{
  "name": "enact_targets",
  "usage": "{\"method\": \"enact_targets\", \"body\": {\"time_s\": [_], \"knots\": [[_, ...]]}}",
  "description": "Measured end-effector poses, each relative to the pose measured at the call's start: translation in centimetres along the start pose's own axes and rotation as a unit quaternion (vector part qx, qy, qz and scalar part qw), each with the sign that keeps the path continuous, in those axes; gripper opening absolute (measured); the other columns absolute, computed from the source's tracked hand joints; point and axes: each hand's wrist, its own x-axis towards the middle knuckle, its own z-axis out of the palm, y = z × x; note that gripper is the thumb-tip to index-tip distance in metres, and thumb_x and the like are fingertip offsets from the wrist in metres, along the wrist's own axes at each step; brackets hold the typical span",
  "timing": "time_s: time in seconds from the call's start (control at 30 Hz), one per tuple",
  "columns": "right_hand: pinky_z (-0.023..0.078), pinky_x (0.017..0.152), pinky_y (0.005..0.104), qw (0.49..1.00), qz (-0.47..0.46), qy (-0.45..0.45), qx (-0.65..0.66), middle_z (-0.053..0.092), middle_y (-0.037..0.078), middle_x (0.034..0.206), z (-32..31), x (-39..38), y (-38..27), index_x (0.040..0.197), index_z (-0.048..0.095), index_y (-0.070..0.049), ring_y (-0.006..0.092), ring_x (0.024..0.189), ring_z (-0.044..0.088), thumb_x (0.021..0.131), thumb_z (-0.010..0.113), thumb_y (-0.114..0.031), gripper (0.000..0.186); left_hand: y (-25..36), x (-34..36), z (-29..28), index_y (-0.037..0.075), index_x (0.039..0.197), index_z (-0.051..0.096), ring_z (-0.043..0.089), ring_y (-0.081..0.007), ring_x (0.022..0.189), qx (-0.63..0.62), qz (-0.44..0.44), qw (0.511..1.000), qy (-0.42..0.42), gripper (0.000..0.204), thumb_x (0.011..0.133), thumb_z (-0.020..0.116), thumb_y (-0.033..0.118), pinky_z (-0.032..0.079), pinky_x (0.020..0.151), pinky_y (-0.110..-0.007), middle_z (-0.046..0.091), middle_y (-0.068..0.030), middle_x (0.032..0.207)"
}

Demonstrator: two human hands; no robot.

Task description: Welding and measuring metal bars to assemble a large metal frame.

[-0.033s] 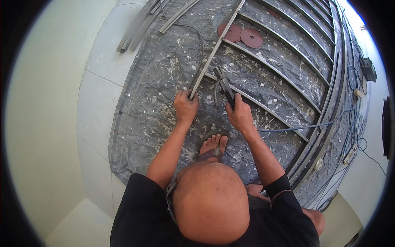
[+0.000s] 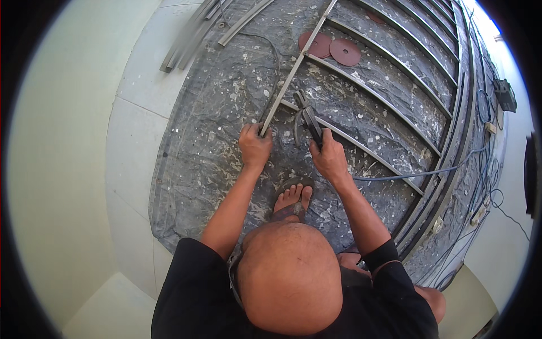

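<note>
A metal frame (image 2: 375, 97) of narrow bars with several crosspieces lies on the floor sheet, ladder-like. The near end of its left side bar (image 2: 290, 78) is in my left hand (image 2: 255, 146), whose fingers are closed round it. My right hand (image 2: 331, 156), just inside the frame, is wrapped round the handle of a black welding electrode holder (image 2: 311, 122). Its jaw end points away from me, close to the nearest crosspiece (image 2: 361, 146). I cannot make out a rod in the jaws. A blue cable (image 2: 403, 174) runs from beside my right wrist off to the right.
Two reddish abrasive discs (image 2: 345, 52) lie beyond the second crosspiece. Loose metal bars (image 2: 186, 42) rest at the far left. A dark cable (image 2: 276, 62) passes near my left hand. Tangled cables (image 2: 486, 169) and a dark box (image 2: 505, 95) are at the right. My sandalled foot (image 2: 292, 200) stands on the paint-spattered sheet (image 2: 186, 169).
</note>
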Motion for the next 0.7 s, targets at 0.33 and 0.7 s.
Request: {"method": "enact_targets", "body": {"time_s": [0.33, 0.7], "knots": [[0.047, 0.065, 0.0561, 0.999, -0.042, 0.027, -0.006, 0.063, 0.028, 0.081, 0.35, 0.55, 0.43, 0.109, 0.046, 0.001, 0.0485, 0.076, 0.061, 0.087, 0.064, -0.02, 0.035, -0.01, 0.51, 0.39, 0.0, 0.087, 0.068, 0.061, -0.0382, 0.081, -0.006, -0.006, 1.0, 0.002, 0.019, 0.072, 0.075, 0.009, 0.049, 0.074, -0.045, 0.063, -0.0165, 0.083], [0.046, 0.062, 0.0545, 0.996, -0.069, 0.033, -0.041, 0.062, 0.025, 0.078, 0.66, 0.46, 0.66, 0.107, 0.044, -0.001, 0.0474, 0.071, 0.061, 0.086, 0.063, -0.015, 0.032, -0.13, 0.84, -0.04, 0.0, 0.086, 0.067, 0.061, -0.038, 0.078, 0.025, -0.012, 0.998, -0.048, 0.017, 0.074, 0.072, 0.01, 0.049, 0.071, -0.045, 0.062, -0.0167, 0.08]]}}
